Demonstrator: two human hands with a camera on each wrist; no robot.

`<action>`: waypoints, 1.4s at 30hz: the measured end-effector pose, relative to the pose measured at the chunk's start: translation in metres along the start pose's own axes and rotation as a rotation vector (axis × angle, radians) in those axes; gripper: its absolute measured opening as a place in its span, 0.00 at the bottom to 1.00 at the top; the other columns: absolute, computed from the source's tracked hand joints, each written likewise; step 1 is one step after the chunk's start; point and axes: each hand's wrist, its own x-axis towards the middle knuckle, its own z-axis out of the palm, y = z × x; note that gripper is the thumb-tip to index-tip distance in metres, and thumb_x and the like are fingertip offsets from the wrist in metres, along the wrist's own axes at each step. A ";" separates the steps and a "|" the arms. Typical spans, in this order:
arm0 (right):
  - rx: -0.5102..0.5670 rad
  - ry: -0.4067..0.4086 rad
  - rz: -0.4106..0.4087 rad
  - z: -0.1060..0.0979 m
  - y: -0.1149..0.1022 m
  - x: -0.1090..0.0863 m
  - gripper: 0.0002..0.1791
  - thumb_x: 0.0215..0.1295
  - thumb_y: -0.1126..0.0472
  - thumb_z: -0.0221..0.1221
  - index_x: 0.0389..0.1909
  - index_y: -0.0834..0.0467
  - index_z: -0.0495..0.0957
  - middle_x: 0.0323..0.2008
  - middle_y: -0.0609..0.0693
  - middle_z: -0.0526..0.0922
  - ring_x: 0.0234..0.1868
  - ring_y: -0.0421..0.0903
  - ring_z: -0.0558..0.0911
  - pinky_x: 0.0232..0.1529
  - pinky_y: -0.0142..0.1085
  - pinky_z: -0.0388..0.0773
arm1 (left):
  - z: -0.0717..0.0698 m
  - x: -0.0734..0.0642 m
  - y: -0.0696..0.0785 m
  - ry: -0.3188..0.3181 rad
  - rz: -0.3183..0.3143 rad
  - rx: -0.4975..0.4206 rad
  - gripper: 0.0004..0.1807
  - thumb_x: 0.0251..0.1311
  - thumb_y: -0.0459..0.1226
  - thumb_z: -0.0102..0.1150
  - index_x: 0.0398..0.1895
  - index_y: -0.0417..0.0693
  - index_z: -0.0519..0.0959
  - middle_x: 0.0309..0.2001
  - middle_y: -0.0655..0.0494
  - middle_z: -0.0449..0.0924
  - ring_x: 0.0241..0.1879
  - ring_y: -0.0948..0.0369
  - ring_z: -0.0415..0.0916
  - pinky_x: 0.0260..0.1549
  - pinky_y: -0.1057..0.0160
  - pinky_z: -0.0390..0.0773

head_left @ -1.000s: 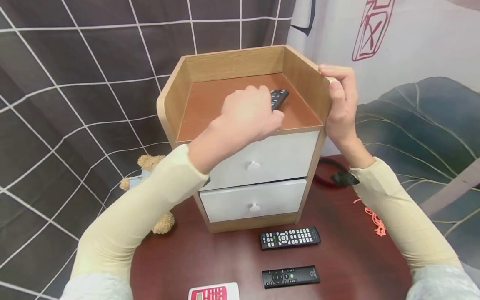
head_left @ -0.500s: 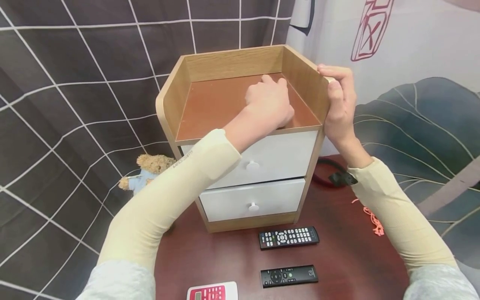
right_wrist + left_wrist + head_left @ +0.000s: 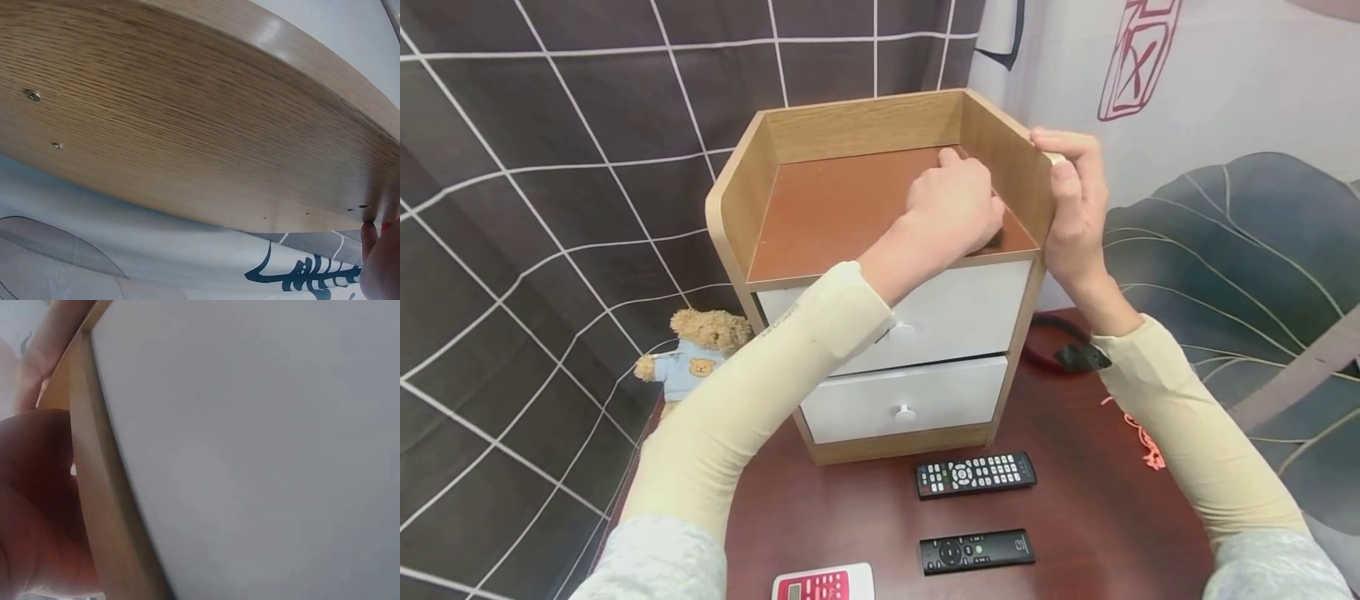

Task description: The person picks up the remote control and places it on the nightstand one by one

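A small wooden cabinet (image 3: 865,125) with two white drawers stands on a dark red table (image 3: 1090,517). Its top is a brown tray with raised wooden walls. My left hand (image 3: 955,204) lies in the tray's right part with its fingers curled, close to the right wall. The black remote it had is hidden under it. My right hand (image 3: 1075,200) grips the front end of the right wall, thumb inside. The left wrist view is filled by a white drawer front (image 3: 262,437). In the right wrist view the cabinet's wooden side (image 3: 156,125) fills the frame.
Two black remotes (image 3: 975,474) (image 3: 976,551) lie on the table in front of the cabinet, with a red-and-white calculator (image 3: 823,583) at the near edge. A teddy bear (image 3: 696,358) sits left of the cabinet. A black cable (image 3: 1067,354) and orange string (image 3: 1142,437) lie to the right.
My left hand has slid the black remote across the tray to the right, and the remote is now out of sight under it. The right hand has kept its hold.
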 end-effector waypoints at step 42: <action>-0.002 0.035 0.021 0.000 -0.010 0.000 0.19 0.64 0.62 0.40 0.46 0.59 0.78 0.48 0.42 0.79 0.60 0.48 0.73 0.67 0.37 0.62 | 0.354 -0.140 -0.032 -0.017 0.957 -0.153 0.36 0.67 0.59 0.51 0.74 0.56 0.61 0.71 0.50 0.64 0.69 0.56 0.65 0.68 0.60 0.66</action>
